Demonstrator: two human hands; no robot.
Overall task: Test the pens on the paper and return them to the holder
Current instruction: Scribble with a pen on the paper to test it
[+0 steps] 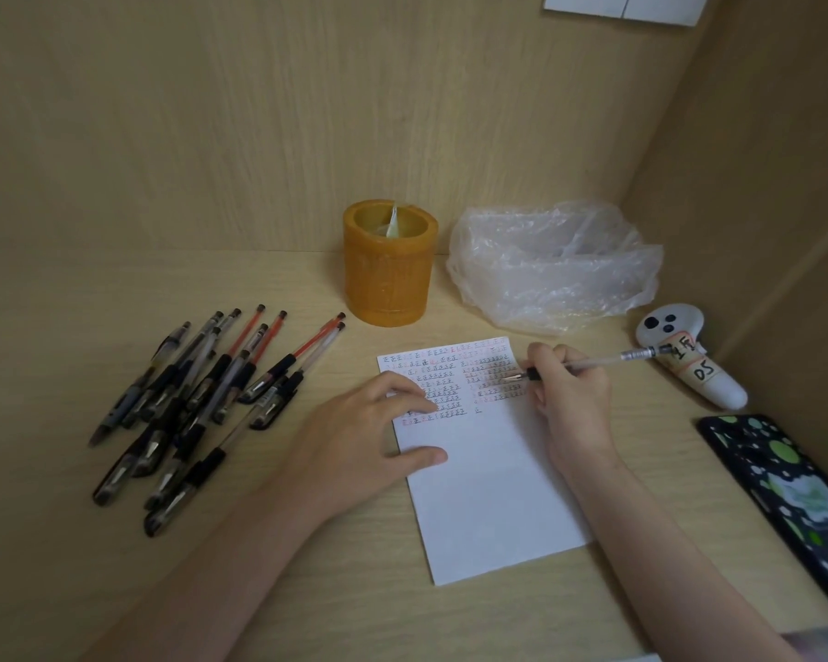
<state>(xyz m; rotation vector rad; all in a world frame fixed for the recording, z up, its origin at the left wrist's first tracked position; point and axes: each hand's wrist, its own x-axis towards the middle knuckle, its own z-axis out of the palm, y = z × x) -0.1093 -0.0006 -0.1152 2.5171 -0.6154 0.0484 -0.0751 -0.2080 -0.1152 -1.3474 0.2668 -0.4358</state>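
Observation:
A white sheet of paper (488,489) lies on the desk, its upper part filled with rows of small red and black marks. My right hand (570,398) grips a clear pen (603,361) with its tip on the paper near the right edge. My left hand (369,432) rests flat on the paper's left side, fingers spread. An orange cylindrical holder (389,269) stands upright behind the paper. Several black and red pens (211,398) lie in a loose pile to the left.
A crumpled clear plastic bag (555,265) sits right of the holder. A white controller (689,360) with a handwritten label lies at the far right, and a dark patterned phone (794,508) lies along the right edge. Wooden walls close the back and right.

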